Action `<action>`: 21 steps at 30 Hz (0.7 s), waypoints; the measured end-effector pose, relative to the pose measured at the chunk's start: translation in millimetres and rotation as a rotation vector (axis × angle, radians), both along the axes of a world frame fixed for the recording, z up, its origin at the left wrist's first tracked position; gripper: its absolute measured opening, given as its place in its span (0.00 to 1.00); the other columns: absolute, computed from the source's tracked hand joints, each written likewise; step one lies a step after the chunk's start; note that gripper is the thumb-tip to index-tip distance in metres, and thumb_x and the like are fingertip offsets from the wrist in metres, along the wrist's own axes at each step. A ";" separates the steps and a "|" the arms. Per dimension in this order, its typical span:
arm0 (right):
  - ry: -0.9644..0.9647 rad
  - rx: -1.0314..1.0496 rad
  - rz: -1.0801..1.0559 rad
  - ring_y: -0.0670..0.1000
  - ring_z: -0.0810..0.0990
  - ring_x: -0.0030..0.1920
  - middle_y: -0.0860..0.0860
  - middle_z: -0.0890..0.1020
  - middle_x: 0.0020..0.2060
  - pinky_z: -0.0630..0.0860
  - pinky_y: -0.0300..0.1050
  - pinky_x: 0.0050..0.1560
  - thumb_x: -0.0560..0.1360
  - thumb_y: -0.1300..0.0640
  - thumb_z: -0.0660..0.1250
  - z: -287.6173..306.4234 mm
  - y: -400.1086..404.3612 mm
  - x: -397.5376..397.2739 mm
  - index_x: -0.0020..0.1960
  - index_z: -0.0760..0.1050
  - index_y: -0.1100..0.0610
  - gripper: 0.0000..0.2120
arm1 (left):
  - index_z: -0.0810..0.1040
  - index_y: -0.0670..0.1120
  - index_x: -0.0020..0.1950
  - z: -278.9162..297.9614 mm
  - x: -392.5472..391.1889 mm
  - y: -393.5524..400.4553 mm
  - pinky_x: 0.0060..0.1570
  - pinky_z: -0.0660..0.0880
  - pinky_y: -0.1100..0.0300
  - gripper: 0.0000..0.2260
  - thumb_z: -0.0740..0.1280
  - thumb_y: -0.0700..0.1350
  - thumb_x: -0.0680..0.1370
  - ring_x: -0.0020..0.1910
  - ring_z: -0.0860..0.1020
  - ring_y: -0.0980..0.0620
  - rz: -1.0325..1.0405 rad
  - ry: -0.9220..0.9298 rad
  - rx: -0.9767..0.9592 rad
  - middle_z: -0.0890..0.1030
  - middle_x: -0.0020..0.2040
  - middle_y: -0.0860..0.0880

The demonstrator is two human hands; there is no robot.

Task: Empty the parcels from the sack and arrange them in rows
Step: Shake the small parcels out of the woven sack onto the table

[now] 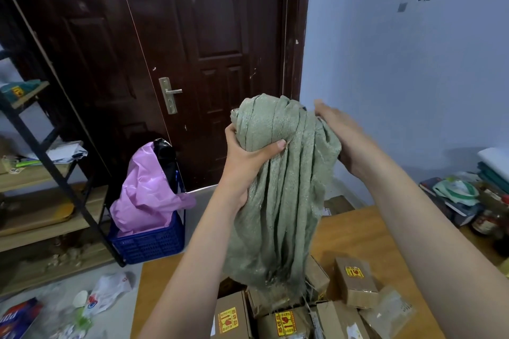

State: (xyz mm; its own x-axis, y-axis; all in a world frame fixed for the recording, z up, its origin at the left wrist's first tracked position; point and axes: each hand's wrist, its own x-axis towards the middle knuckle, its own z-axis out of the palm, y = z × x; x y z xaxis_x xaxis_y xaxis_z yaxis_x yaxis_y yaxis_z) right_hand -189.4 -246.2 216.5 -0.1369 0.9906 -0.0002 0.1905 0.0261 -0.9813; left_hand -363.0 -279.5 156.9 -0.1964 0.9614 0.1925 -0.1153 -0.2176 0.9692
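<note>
A green woven sack hangs upside down above the wooden table, bunched at the top. My left hand grips the gathered top from the left, thumb across the folds. My right hand holds the sack's right side, fingers wrapped behind the cloth. Under the sack's frayed open end lie several brown cardboard parcels with yellow and red stickers, in a loose heap. One more box lies at the near edge.
A dark door stands ahead. A blue crate with pink plastic sits on the floor at left, beside a wooden shelf unit. Litter lies on the floor at lower left. Clutter and books crowd the right side.
</note>
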 end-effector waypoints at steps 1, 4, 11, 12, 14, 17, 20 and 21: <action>0.016 0.045 -0.047 0.50 0.81 0.56 0.49 0.82 0.52 0.77 0.50 0.57 0.79 0.33 0.54 0.1 1.5 -1.2 0.61 0.74 0.49 0.24 | 0.60 0.56 0.68 -0.3 -0.7 0.5 0.59 0.76 0.58 0.38 0.80 0.43 0.67 0.59 0.77 0.56 0.019 -0.013 -0.026 0.75 0.61 0.52; 0.030 0.196 0.063 0.45 0.76 0.63 0.45 0.76 0.63 0.74 0.48 0.60 0.74 0.28 0.52 -0.2 -2.1 -5.6 0.71 0.68 0.42 0.31 | 0.59 0.56 0.68 -2.9 -2.9 3.4 0.61 0.76 0.54 0.39 0.80 0.45 0.67 0.60 0.78 0.53 0.035 -0.043 -0.078 0.76 0.61 0.51; -0.270 0.293 0.344 0.39 0.75 0.64 0.39 0.74 0.67 0.72 0.42 0.67 0.59 0.39 0.80 -19.9 -1.9 -8.6 0.78 0.54 0.40 0.55 | 0.60 0.53 0.68 -1.5 -0.9 5.4 0.49 0.79 0.61 0.39 0.80 0.48 0.66 0.55 0.80 0.56 0.057 -0.036 -0.103 0.78 0.59 0.52; -0.268 0.294 0.349 0.39 0.75 0.64 0.40 0.74 0.66 0.72 0.42 0.67 0.59 0.41 0.82 -22.7 0.9 -8.9 0.78 0.54 0.41 0.56 | 0.60 0.52 0.69 -2.2 -1.5 4.7 0.48 0.78 0.62 0.40 0.80 0.51 0.65 0.55 0.80 0.57 0.045 -0.022 -0.110 0.78 0.59 0.52; -0.261 0.299 0.358 0.38 0.76 0.63 0.40 0.75 0.65 0.74 0.40 0.65 0.61 0.48 0.83 -25.9 4.1 -9.6 0.76 0.57 0.43 0.52 | 0.61 0.50 0.71 -3.7 -3.7 2.8 0.46 0.77 0.66 0.40 0.78 0.53 0.64 0.55 0.79 0.59 0.018 0.029 -0.118 0.77 0.59 0.53; -0.208 0.305 0.312 0.38 0.80 0.57 0.42 0.79 0.59 0.78 0.38 0.55 0.64 0.55 0.83 -28.4 6.3 -7.4 0.71 0.66 0.43 0.42 | 0.64 0.50 0.71 -5.7 -9.5 0.6 0.45 0.78 0.68 0.35 0.78 0.50 0.69 0.54 0.79 0.60 -0.051 0.062 -0.133 0.78 0.58 0.54; -0.146 0.283 0.235 0.39 0.82 0.52 0.43 0.82 0.55 0.79 0.36 0.48 0.64 0.58 0.82 -26.9 6.8 -4.1 0.66 0.70 0.44 0.35 | 0.66 0.55 0.71 -10.8 -16.2 1.9 0.59 0.78 0.56 0.40 0.81 0.50 0.63 0.60 0.80 0.54 -0.122 0.098 -0.131 0.80 0.62 0.52; -0.115 0.266 0.211 0.40 0.83 0.52 0.44 0.83 0.54 0.80 0.39 0.49 0.64 0.59 0.82 -25.7 7.4 -3.1 0.65 0.72 0.44 0.34 | 0.66 0.58 0.69 -12.4 -17.5 1.9 0.60 0.78 0.54 0.40 0.82 0.49 0.62 0.60 0.80 0.54 -0.140 0.107 -0.122 0.80 0.62 0.52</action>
State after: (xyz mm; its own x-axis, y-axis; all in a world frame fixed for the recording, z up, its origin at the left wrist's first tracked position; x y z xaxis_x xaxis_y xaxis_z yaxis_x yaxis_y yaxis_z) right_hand -192.5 -238.8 190.8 -0.3528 0.9077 0.2270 0.2621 0.3288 -0.9073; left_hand -380.5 -277.6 144.6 -0.0436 0.9954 0.0853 -0.0308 -0.0866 0.9958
